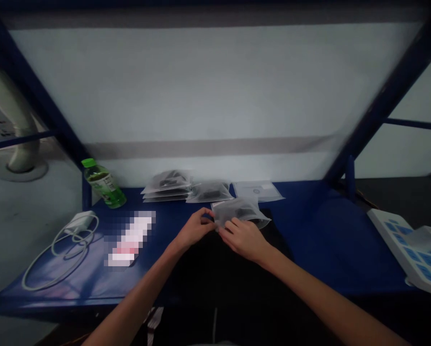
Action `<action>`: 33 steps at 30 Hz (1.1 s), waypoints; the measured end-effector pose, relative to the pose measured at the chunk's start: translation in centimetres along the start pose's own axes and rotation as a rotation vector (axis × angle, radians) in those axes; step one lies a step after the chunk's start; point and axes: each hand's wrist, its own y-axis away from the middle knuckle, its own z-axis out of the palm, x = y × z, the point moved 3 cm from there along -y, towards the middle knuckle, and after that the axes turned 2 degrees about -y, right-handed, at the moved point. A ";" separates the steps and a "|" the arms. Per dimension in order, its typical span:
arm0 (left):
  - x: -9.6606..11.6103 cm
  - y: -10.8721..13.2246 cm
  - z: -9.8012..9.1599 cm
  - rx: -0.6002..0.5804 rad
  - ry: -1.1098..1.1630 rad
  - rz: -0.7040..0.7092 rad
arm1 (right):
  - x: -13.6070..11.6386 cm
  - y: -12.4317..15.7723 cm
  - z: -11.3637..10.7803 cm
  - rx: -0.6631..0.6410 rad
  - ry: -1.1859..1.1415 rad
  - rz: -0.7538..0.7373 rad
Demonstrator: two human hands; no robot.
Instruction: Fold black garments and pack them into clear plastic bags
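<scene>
Pinching a frosted plastic bag [241,212], left hand [195,228] and right hand [244,239] together; long axis lying sideways.

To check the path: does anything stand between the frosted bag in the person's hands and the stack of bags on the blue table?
Yes: a single bag lies on the blue table, between the held frosted bag and the stack, just beyond the left hand.

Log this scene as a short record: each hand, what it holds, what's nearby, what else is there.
left hand: pinching edge of frosted bag
right hand: holding same bag
nearby: stacked bags, second bag, paper sheet
rest: green bottle, white charger, white panel, blue bench
</scene>
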 end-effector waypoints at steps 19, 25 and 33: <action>1.1 2.5 -1.6 0.007 -0.013 0.016 | 4.7 4.9 -0.8 -0.099 0.024 0.160; 1.7 3.3 -3.3 -0.058 -0.227 -0.015 | 6.3 8.2 -0.8 -0.038 0.053 0.201; 5.5 3.0 0.6 0.109 -0.906 0.377 | 5.0 8.3 -2.1 0.035 0.002 0.178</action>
